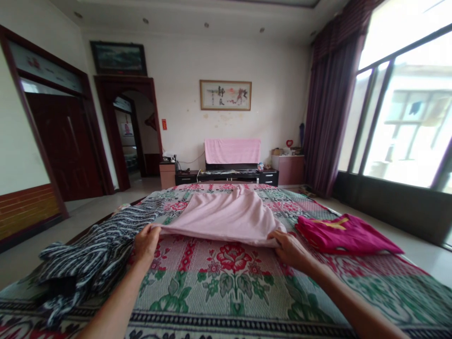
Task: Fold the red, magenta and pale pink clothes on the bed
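A pale pink garment (226, 214) is spread over a flowered cloth (231, 287), its near edge pulled nearly straight between my hands. My left hand (146, 242) pinches the left end of that edge. At the right end, my right hand (287, 245) grips the fabric between thumb and fingers. Just left of my left hand lies a crumpled black-and-white striped garment (106, 240). A folded magenta garment (348, 233) with a yellow mark rests to the right of my right hand.
Beyond the cloth's far edge stands a low black cabinet (228, 176), with a pink towel (233, 150) draped over something above it. Purple curtains (326, 103) and a large window (406, 108) are on the right. Dark red doors (65, 141) are on the left.
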Demonstrator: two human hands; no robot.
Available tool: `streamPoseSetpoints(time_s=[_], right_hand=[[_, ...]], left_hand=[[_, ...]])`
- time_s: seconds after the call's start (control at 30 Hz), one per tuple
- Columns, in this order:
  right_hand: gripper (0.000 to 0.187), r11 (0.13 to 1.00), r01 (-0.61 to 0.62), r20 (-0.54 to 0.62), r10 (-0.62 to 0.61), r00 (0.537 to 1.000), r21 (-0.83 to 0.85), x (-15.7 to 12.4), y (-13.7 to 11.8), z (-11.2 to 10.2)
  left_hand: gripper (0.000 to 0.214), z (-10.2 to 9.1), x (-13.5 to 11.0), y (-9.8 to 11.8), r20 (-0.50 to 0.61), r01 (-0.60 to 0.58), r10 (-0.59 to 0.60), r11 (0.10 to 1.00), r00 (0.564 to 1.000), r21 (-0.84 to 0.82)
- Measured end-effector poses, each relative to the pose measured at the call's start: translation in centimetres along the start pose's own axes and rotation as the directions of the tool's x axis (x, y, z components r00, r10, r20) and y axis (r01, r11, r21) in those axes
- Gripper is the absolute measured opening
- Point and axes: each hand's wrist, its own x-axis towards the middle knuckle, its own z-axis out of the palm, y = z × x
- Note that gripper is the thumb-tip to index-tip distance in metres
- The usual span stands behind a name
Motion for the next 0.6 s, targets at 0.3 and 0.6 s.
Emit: streamPoseSetpoints(time_s=[0.3,0.6], right_hand=[[0.042,0.999,0.037,0.1,-0.034,0.994,-0.025,0.0,-1.3,0.0],[0.017,0.993,0.054,0.213,-0.03,0.977,-0.109,0.0,-2.6,-0.9]], left_hand=[[0.032,-1.9,-1.1,1.3,-0.127,0.076,-0.056,0.984,0.99,0.158],[0.035,-2.6,-1.4,1.2,-0.107,0.085,-0.057,0.956,0.993,0.28]])
